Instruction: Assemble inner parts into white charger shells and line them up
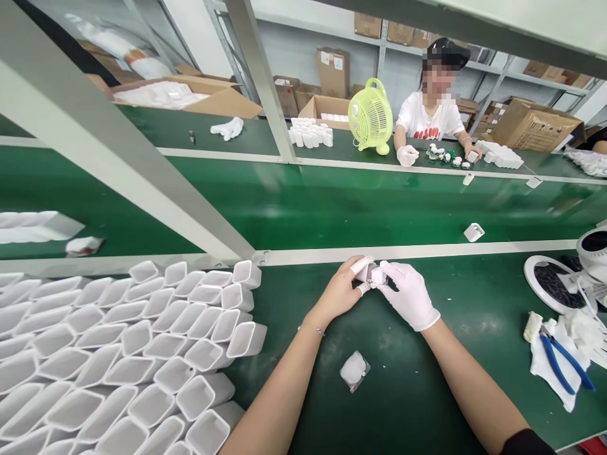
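Note:
My left hand (339, 291), with white finger cots on some fingertips, is closed around a small white plastic housing (362, 273). My right hand (410, 294) wears a white glove and pinches a small white rounded part (378, 276) at the housing's open end. Whether that part is inside or only against the opening, I cannot tell. Below the hands, a small square part with a white rounded top (355, 371) lies on the green table (393, 404). Many open-ended white housings (203, 354) lie in stacked rows left of my arms.
Blue-handled pliers (562, 363) rest on a white cloth at the right, near a white fan (585, 272). A green conveyor belt (322, 205) runs beyond the table, carrying a white housing (473, 232). Across it sits a co-worker (434, 104) beside a green fan (371, 118). A metal post (142, 164) slants at left.

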`<action>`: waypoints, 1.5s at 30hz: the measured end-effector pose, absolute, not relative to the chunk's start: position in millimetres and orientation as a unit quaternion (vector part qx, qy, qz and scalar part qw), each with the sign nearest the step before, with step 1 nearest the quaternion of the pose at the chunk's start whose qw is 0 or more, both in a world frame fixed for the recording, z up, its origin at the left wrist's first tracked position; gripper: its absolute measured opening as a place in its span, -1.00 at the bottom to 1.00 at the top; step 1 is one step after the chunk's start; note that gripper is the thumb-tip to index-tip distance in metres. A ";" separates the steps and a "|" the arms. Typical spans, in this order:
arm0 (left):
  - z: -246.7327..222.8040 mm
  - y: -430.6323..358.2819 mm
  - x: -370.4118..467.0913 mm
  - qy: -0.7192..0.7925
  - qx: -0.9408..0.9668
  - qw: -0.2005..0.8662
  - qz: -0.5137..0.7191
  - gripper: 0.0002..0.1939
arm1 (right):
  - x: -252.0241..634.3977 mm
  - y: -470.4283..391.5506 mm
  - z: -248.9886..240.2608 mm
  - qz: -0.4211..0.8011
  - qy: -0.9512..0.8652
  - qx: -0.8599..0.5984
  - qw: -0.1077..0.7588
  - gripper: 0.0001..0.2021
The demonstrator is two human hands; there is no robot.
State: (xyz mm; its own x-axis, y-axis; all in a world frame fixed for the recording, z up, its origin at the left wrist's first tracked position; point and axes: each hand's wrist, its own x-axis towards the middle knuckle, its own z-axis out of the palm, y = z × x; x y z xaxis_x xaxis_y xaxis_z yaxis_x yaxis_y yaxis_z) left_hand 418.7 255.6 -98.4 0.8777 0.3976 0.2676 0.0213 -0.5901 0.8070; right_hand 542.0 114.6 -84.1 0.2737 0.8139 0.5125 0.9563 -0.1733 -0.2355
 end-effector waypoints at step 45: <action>-98.7 231.3 420.6 0.030 0.874 0.406 0.266 -0.50 | 531.6 132.8 -93.6 0.387 -0.320 -0.563 0.656 -0.53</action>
